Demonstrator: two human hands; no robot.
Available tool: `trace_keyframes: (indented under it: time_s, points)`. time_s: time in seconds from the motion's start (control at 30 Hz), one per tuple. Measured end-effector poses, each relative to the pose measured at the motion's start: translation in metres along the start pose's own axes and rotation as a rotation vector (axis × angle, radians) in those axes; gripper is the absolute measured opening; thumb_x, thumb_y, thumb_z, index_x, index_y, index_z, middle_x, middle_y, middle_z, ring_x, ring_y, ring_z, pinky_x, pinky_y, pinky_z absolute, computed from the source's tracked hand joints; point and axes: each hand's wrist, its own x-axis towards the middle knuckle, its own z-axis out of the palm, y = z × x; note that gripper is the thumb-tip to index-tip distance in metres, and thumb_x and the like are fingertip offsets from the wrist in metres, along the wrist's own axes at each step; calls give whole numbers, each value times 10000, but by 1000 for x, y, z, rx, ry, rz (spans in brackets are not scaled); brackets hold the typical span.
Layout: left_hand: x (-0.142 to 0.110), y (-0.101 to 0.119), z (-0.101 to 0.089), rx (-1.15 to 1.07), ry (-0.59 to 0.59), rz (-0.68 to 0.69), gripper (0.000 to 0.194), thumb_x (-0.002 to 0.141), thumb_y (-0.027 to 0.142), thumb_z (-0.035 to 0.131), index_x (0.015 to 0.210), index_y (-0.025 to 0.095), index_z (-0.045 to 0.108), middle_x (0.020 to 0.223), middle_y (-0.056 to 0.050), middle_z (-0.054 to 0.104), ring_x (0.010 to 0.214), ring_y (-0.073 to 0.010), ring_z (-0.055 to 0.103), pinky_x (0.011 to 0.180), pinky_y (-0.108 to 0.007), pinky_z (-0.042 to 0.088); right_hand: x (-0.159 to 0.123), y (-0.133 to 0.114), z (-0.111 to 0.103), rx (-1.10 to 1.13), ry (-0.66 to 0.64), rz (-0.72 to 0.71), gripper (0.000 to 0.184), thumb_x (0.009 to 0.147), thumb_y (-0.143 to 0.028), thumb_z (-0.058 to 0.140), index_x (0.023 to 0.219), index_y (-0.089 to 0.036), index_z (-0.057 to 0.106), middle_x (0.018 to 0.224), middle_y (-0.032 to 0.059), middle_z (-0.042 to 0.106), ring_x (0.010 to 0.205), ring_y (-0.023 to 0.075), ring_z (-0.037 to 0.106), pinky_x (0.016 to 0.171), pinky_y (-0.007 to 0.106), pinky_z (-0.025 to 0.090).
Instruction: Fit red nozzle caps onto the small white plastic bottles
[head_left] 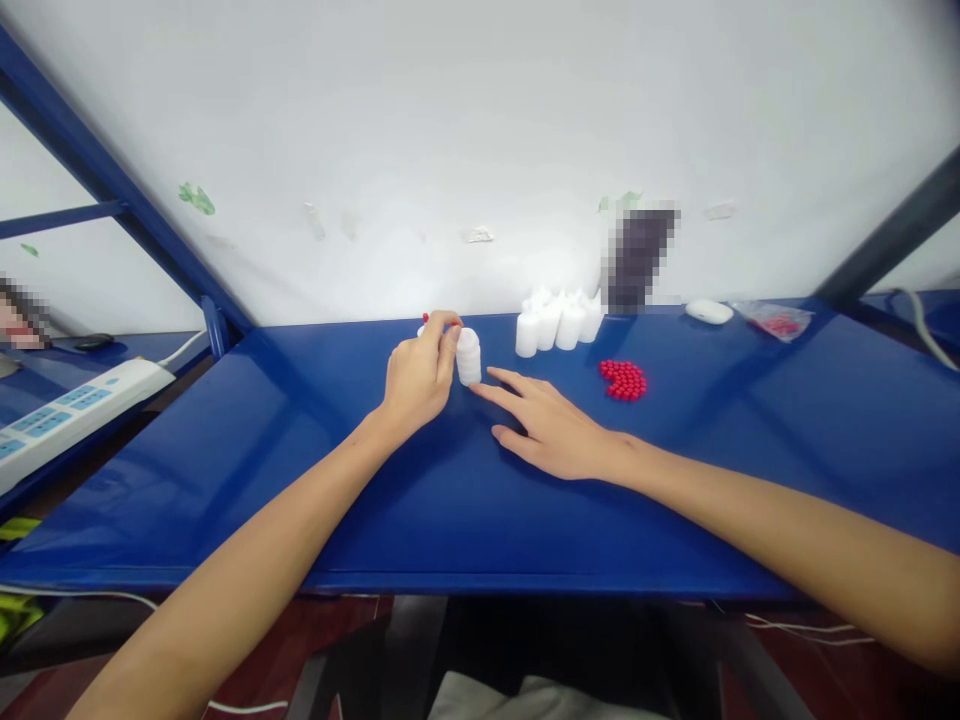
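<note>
A short stack of round white pieces (469,357) stands upright on the blue table. Beside its left side is my left hand (421,372), with thumb and index finger pinched together near the top of the stack; whatever lies between the fingertips is hidden. Just behind that hand, part of a white object with a small red tip (425,318) shows. My right hand (551,425) is open, palm down, its fingers spread toward the stack and one fingertip at or close to the base. Farther right lies a cluster of small red pieces (624,381).
Several white bottles with pointed tops (559,322) stand in a group near the wall. A white computer mouse (709,311) and a clear bag with red pieces (776,320) lie at the back right. On the left is a power strip (75,410), past a blue frame post (150,225).
</note>
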Motion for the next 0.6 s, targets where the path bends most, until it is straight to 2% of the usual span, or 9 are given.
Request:
trace_keyframes:
  time_s: [0.17, 0.6]
  points:
    - [2, -5, 1, -15, 12, 4, 301, 1048, 339, 291, 1160, 237, 550, 639, 30, 585, 562, -136, 562, 604, -243, 387, 1, 0, 0, 8, -8, -14, 558, 968, -306, 436, 1520, -260, 363, 1542, 124, 411, 1364, 302, 447, 1091, 532, 387]
    - [10, -1, 7, -178, 59, -8, 324, 1028, 357, 368, 1136, 219, 641, 555, 49, 527, 508, -102, 507, 571, -223, 388, 3, -1, -1, 51, -7, -25, 517, 951, -269, 440, 1468, -252, 442, 1442, 112, 523, 1328, 305, 474, 1077, 531, 379]
